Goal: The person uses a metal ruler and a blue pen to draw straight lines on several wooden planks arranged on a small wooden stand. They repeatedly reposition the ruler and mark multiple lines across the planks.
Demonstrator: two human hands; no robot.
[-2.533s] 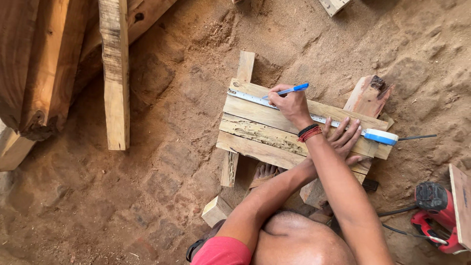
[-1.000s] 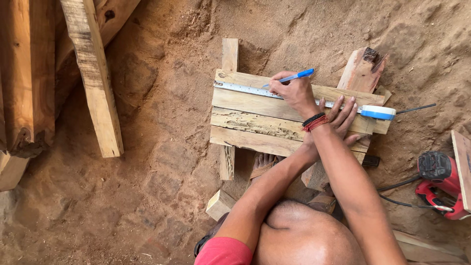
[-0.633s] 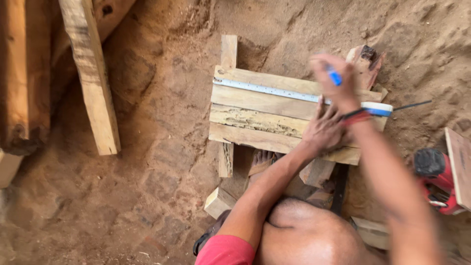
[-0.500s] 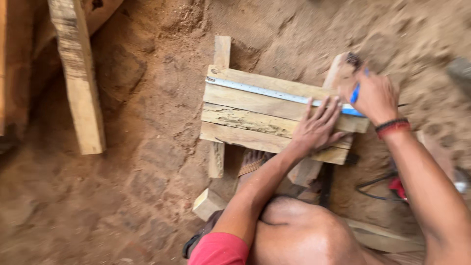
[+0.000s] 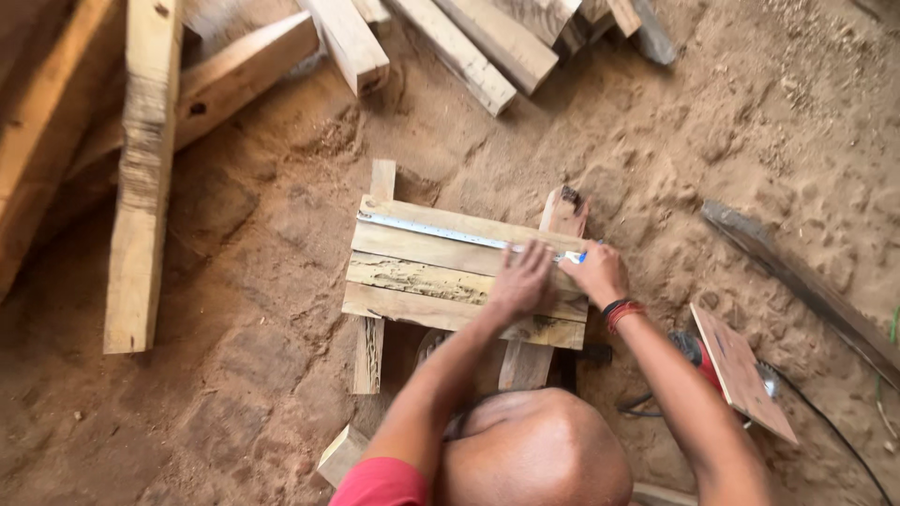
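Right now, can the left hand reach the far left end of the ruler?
Probably yes. The left hand rests on the boards just below the ruler, and nothing lies between it and the ruler's left end.

A rough carpentry yard or woodworking site: a sandy, sawdust-strewn dirt floor (image 5: 750, 122), timber beams (image 5: 141, 178) stacked from nine to twelve o'clock, and a red power tool (image 5: 698, 354) at four o'clock.

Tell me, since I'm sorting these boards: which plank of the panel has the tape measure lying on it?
The far plank, farthest from the person; the tape measure runs along it, the others bare.
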